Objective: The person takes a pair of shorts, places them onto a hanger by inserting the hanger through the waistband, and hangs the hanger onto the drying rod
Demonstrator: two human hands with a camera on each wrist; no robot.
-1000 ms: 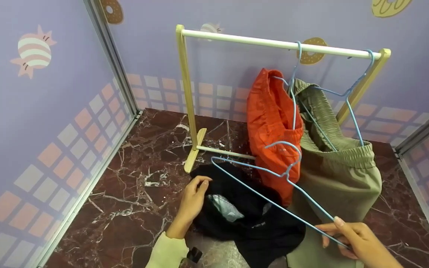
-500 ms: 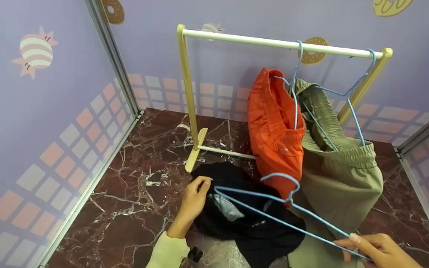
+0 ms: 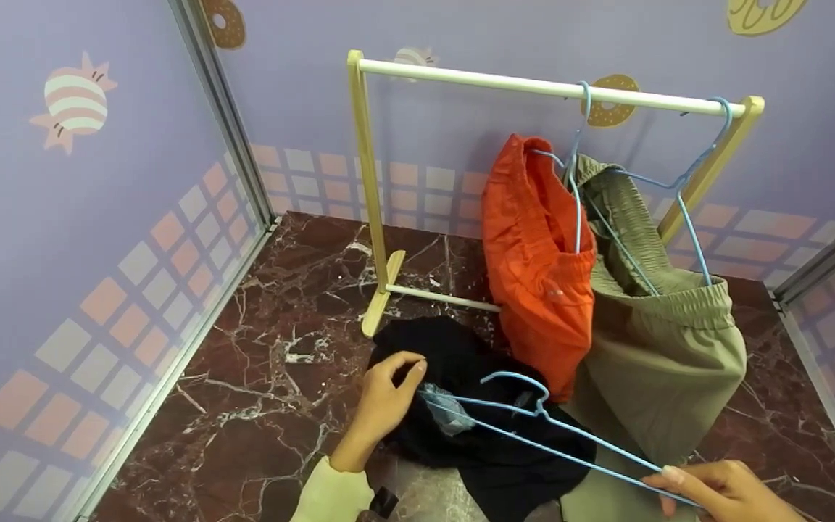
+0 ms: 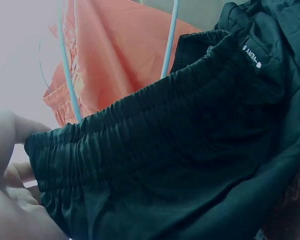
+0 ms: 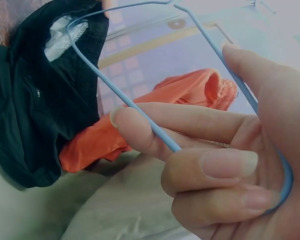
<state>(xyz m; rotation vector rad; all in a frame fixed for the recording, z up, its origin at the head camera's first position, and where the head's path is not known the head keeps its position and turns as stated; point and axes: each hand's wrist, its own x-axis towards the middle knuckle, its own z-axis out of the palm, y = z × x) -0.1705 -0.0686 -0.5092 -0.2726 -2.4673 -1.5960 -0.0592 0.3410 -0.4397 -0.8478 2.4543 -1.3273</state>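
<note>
Black elastic-waist pants (image 3: 504, 464) lie bunched in front of the rack, with pale lining showing inside the waist opening. My left hand (image 3: 381, 402) pinches the left end of their waistband (image 4: 135, 120), the thumb and fingers on its edge in the left wrist view. My right hand (image 3: 729, 493) grips one end of a light-blue wire hanger (image 3: 541, 409), fingers curled round the wire in the right wrist view. The hanger's far end reaches into the waist opening, close to my left fingers. Its hook stands up above the black cloth.
A small rack with a white rod (image 3: 461, 73) stands against the back wall. Orange pants (image 3: 533, 290) and khaki pants (image 3: 671, 362) hang from it on blue hangers, right beside the black pants. Dark red marbled floor (image 3: 243, 377) spreads to the left.
The hanger has come down from above the black pants, and its far end has entered the waist opening. My right hand has shifted right and down; my left hand has moved slightly right.
</note>
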